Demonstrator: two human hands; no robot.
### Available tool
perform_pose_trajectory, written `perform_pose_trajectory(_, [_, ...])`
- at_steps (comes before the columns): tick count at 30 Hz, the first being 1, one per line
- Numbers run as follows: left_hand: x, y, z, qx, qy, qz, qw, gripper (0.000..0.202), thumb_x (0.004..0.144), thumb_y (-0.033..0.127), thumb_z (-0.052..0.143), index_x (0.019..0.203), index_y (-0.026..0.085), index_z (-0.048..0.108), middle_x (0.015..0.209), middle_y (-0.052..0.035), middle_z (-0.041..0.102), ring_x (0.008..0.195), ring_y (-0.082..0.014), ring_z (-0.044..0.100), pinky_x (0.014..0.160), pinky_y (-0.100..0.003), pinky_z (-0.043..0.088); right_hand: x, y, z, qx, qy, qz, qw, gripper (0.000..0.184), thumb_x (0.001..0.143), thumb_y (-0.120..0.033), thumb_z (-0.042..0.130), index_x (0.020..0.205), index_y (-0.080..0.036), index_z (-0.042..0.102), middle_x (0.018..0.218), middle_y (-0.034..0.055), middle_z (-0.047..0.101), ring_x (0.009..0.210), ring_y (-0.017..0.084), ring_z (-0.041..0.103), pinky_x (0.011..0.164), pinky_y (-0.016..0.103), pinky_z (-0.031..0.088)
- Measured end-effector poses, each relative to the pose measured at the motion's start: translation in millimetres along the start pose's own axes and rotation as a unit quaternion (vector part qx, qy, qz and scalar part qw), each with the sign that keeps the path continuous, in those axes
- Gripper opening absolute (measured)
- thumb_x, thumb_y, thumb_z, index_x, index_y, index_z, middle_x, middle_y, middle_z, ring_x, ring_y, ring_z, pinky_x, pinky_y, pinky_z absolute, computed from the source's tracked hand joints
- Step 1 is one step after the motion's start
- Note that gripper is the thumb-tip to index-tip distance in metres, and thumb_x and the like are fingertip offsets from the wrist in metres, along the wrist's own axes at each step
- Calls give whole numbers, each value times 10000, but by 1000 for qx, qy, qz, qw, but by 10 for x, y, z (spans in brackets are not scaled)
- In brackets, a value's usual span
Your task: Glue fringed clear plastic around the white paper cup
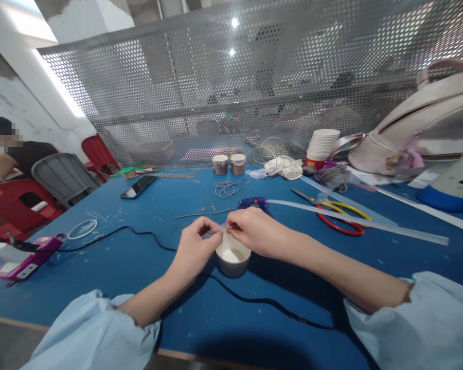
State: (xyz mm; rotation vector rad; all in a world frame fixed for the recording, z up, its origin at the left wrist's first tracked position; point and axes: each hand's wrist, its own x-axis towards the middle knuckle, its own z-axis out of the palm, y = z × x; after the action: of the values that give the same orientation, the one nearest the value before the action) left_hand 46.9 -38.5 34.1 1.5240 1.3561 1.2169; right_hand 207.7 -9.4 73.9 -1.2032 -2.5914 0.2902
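A small paper cup [234, 264], white inside and grey-brown outside, stands upright on the blue table in front of me. My left hand [199, 242] is at its far left rim, thumb and forefinger pinched together. From the far right, my right hand [259, 232] pinches at the same rim, its fingertips almost meeting the left ones. A bit of greyish, thin material shows between the fingers; what it is I cannot make out. Just beyond my right hand lies a blue glue gun [253, 202] with a long translucent glue stick [355, 220] sticking out of it.
Red-and-yellow-handled scissors [337, 216] lie right. Behind are two small cups [220, 164], grey cord [231, 188], stacked paper cups [322, 146], grey yarn [334, 176] and a bag [412, 118]. Left are a phone [139, 186], black cable [139, 232], purple power strip [33, 261] and a seated person.
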Motion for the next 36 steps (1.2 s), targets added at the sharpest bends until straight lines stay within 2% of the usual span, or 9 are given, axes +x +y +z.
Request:
perform_pose_trajectory(4, [-5,8,8,-1,4,-6,1000,38,676,198,597,689,173,572,707,17,604,696,-134,542,649,-240,410,-6,-3,-36,29,-10,11,999,142,810,-96,546,778,-134,679,777,67,710,711,157,620,588,227,344])
perform_pose_trajectory(9, [-7,12,9,2,4,-7,1000,30,684,194,590,693,172,572,713,20,605,702,-130,540,655,-236,407,-38,-27,-129,65,-49,26,996,65,717,-115,630,772,-128,663,664,8,630,590,112,510,523,220,282])
perform_pose_trajectory(11, [-9,6,5,4,5,-4,1000,32,687,197,594,694,172,574,714,21,606,704,-131,541,661,-237,408,-42,-33,-145,72,-50,17,996,29,730,-147,621,734,-137,648,643,-2,600,580,108,476,514,222,265])
perform_pose_trajectory(13, [-16,3,0,5,3,-2,1000,41,688,206,601,693,174,576,711,20,606,701,-134,539,659,-238,409,-42,-35,-150,76,-47,6,996,98,771,-182,584,695,-142,631,629,-2,587,574,109,458,507,226,254])
perform_pose_trajectory(16, [-32,8,-10,5,-8,-4,1000,57,687,216,612,719,177,585,730,16,615,711,-138,539,663,-239,413,-40,-36,-156,84,-53,-6,995,131,789,-166,543,694,-140,628,645,7,603,584,111,471,512,227,260])
perform_pose_trajectory(21, [-46,25,-30,13,-11,-8,1000,76,668,203,616,740,177,616,755,4,634,701,-142,540,650,-240,411,-54,-7,-177,100,-72,-20,992,117,716,-83,540,728,-137,643,667,3,621,600,110,494,516,220,277])
perform_pose_trajectory(27, [-43,23,-29,11,-19,4,1000,26,672,200,600,682,177,597,735,1,631,719,-150,549,677,-246,415,-29,20,-140,122,-58,-15,991,171,824,-176,532,788,-138,694,717,20,678,622,116,534,535,217,312])
perform_pose_trajectory(30, [-45,15,-26,14,-25,-2,1000,31,672,204,600,689,178,596,733,2,623,698,-146,539,656,-244,409,-6,5,-92,99,-35,-5,994,167,837,-134,540,807,-123,704,755,43,706,659,127,577,574,216,343])
perform_pose_trajectory(36, [-50,21,-27,3,-21,-26,999,57,655,223,611,687,176,607,727,-5,628,685,-149,540,642,-245,408,6,18,-10,-38,-17,-55,998,184,871,-121,525,782,-111,686,798,106,711,748,191,637,629,259,362])
